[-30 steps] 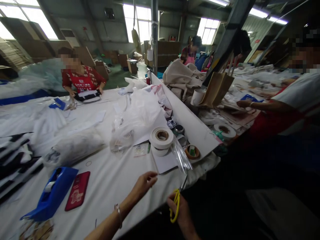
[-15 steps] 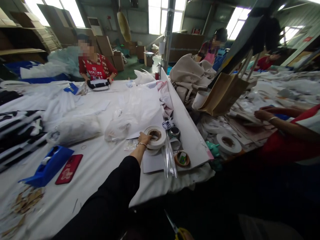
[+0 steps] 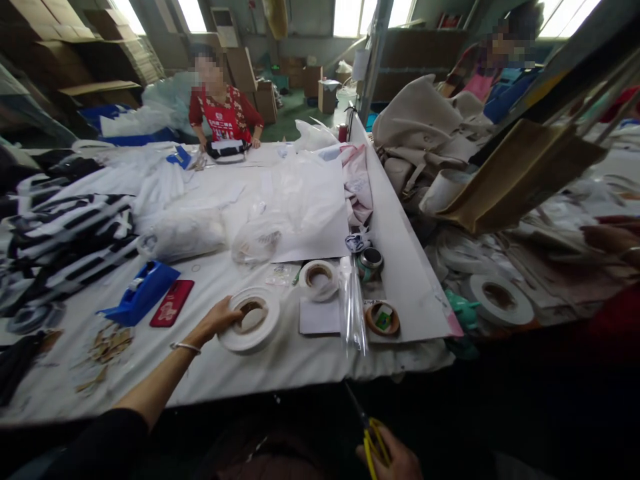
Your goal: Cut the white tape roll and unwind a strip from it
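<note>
My left hand (image 3: 223,316) grips the left side of a wide roll of white tape (image 3: 270,327), its fingers curled over the rim into the brown core. The roll lies over the white tabletop near the front edge; whether it touches the cloth I cannot tell. Below the table edge, my right hand (image 3: 395,459) is closed on scissors (image 3: 374,441) with yellow handles, the dark blades pointing up and left. A second white tape roll (image 3: 319,275) sits further back, beside a stack of white paper (image 3: 320,316) and a bundle of clear plastic strips (image 3: 353,307).
A blue tape dispenser (image 3: 143,293) and a red phone (image 3: 172,303) lie at left. A brown tape ring (image 3: 383,318) and a cup (image 3: 370,261) stand right, before a slanting white board (image 3: 400,247). A co-worker in a red apron (image 3: 220,117) stands across the table.
My left hand has brought the wide tape roll left and nearer, off the spot where the second roll now shows. The scissors in my right hand have come further into view.
</note>
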### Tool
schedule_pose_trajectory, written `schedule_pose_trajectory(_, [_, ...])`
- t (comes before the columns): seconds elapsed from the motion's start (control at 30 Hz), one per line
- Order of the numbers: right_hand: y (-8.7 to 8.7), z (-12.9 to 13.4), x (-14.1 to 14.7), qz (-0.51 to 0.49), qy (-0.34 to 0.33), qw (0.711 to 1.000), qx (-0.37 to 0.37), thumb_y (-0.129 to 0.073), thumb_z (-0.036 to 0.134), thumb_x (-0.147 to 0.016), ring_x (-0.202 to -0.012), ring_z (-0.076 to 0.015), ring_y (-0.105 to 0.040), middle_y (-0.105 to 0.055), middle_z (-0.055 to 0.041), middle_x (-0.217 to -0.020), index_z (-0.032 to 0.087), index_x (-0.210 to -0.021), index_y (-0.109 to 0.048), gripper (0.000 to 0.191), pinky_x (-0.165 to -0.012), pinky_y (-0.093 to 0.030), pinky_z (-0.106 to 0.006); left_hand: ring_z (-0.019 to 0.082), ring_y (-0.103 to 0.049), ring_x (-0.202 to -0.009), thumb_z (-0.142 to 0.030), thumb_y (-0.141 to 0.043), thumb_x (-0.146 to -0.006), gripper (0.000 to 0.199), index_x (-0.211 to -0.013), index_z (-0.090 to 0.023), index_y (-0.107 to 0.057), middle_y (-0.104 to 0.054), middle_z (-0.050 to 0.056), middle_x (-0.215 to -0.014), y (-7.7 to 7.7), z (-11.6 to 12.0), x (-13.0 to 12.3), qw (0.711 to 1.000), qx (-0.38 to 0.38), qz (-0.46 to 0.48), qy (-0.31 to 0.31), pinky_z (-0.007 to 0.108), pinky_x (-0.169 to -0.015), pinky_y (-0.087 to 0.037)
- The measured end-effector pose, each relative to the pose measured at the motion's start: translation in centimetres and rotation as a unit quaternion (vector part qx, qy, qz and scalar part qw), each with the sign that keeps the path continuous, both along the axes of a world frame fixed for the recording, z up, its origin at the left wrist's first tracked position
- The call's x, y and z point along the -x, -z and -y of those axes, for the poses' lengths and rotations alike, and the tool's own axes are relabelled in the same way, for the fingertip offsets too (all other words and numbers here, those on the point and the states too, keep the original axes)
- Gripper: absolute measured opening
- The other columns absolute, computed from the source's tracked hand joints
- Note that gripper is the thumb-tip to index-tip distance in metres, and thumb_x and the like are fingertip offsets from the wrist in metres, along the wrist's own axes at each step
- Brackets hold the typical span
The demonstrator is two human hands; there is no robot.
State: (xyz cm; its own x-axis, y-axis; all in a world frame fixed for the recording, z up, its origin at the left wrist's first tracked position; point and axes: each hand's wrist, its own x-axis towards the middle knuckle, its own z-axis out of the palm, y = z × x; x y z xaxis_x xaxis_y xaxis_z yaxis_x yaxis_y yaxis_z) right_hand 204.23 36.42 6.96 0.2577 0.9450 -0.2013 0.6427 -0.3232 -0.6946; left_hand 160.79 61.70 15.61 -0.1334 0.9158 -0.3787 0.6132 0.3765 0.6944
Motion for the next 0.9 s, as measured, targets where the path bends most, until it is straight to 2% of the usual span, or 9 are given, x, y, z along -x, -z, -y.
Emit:
schedule_pose_trajectory(0.07, [-1.7, -3.5, 1.0, -0.037, -0.059, 0.997, -0.015, -0.076, 0.046, -0.064, -0.067, -0.0235, -0.070, -0.075, -0.0068, -0.076, 0.024, -0.088, -0.076, 0.033, -0.061, -0.054, -0.027, 0.027, -0.067, -0.087, -0.027, -0.062, -0.061, 0.053, -0.113, -0.016, -0.058, -0.071, 0.005, -0.090, 1.6, 2.1, 2.2, 0.996, 0.007, -0.081, 0.033, 0.033, -0.076, -0.052])
schedule_pose_trajectory(0.13, [-3.5, -7.0, 2.3, -0.046, -0.106, 0.993, -0.031, -0.076, 0.047, -0.067, -0.065, -0.0225, -0.068, -0.074, -0.0068, -0.076, 0.023, -0.088, -0.075, 0.032, -0.059, -0.053, -0.027, 0.028, -0.066, -0.094, -0.022, -0.059, -0.062, 0.058, -0.119, -0.018, -0.056, -0.070, 0.006, -0.100, 3.0, 3.3, 3.1, 0.985, -0.006, -0.141, 0.099, 0.034, -0.084, -0.050])
schedule_pose_trajectory(0.23, [-5.5, -11.7, 4.0, -0.006, -0.155, 0.985, -0.080, -0.076, 0.047, -0.070, -0.066, -0.0218, -0.066, -0.073, -0.0068, -0.080, 0.022, -0.095, -0.073, 0.036, -0.066, -0.054, -0.031, 0.026, -0.065, -0.102, -0.014, -0.055, -0.063, 0.062, -0.124, -0.021, -0.054, -0.066, 0.007, -0.113, 4.3, 4.1, 2.9, 0.966, -0.031, -0.158, 0.203, 0.035, -0.091, -0.048])
schedule_pose_trajectory(0.33, [-6.7, -16.1, 5.1, 0.047, -0.190, 0.970, -0.143, -0.071, 0.042, -0.077, -0.079, -0.0225, -0.068, -0.071, -0.0076, -0.092, 0.022, -0.104, -0.067, 0.034, -0.075, -0.055, -0.033, 0.029, -0.056, -0.122, -0.008, -0.055, -0.062, 0.071, -0.131, -0.023, -0.053, -0.059, 0.012, -0.133, 5.0, 4.2, 2.1, 0.951, -0.043, -0.188, 0.243, 0.040, -0.100, -0.044])
schedule_pose_trajectory(0.47, [-7.2, -22.6, 7.3, 0.128, -0.249, 0.930, -0.238, -0.066, 0.030, -0.081, -0.099, -0.0263, -0.064, -0.068, -0.0125, -0.104, 0.018, -0.106, -0.059, 0.028, -0.089, -0.053, -0.039, 0.036, -0.038, -0.139, -0.010, -0.064, -0.063, 0.081, -0.141, -0.019, -0.044, -0.036, 0.018, -0.154, 5.8, 4.8, 1.3, 0.945, -0.092, -0.225, 0.220, 0.048, -0.110, -0.036])
schedule_pose_trajectory(0.53, [-7.2, -25.8, 8.8, 0.186, -0.291, 0.905, -0.249, -0.068, 0.026, -0.078, -0.109, -0.0292, -0.060, -0.065, -0.0164, -0.113, 0.015, -0.110, -0.056, 0.036, -0.096, -0.049, -0.042, 0.034, -0.038, -0.139, -0.014, -0.061, -0.071, 0.072, -0.141, -0.018, -0.044, -0.038, 0.018, -0.152, 6.3, 5.6, 1.0, 0.945, -0.157, -0.218, 0.185, 0.048, -0.112, -0.034])
schedule_pose_trajectory(0.63, [-6.7, -29.4, 10.6, 0.259, -0.336, 0.884, -0.197, -0.067, 0.019, -0.075, -0.107, -0.0298, -0.058, -0.064, -0.0173, -0.112, 0.014, -0.106, -0.057, 0.033, -0.096, -0.047, -0.042, 0.030, -0.043, -0.136, -0.017, -0.053, -0.081, 0.057, -0.137, -0.018, -0.046, -0.047, 0.016, -0.145, 6.9, 7.4, 0.8, 0.942, -0.243, -0.200, 0.115, 0.046, -0.112, -0.036])
schedule_pose_trajectory(0.77, [-5.9, -31.4, 11.2, 0.266, -0.355, 0.883, -0.154, -0.063, 0.012, -0.076, -0.090, -0.0251, -0.061, -0.067, -0.0118, -0.093, 0.016, -0.095, -0.060, 0.019, -0.082, -0.047, -0.035, 0.029, -0.050, -0.128, -0.020, -0.048, -0.086, 0.046, -0.133, -0.020, -0.049, -0.055, 0.014, -0.135, 6.5, 10.1, 1.0, 0.940, -0.290, -0.175, 0.049, 0.046, -0.109, -0.040])
schedule_pose_trajectory(0.9, [-7.0, -32.0, 11.6, 0.251, -0.334, 0.897, -0.144, -0.066, 0.022, -0.077, -0.082, -0.0219, -0.060, -0.066, -0.0081, -0.089, 0.017, -0.094, -0.058, 0.020, -0.071, -0.045, -0.031, 0.029, -0.051, -0.127, -0.021, -0.048, -0.087, 0.044, -0.131, -0.023, -0.050, -0.056, 0.013, -0.135, 5.8, 12.4, 1.4, 0.946, -0.279, -0.167, 0.009, 0.047, -0.109, -0.040])
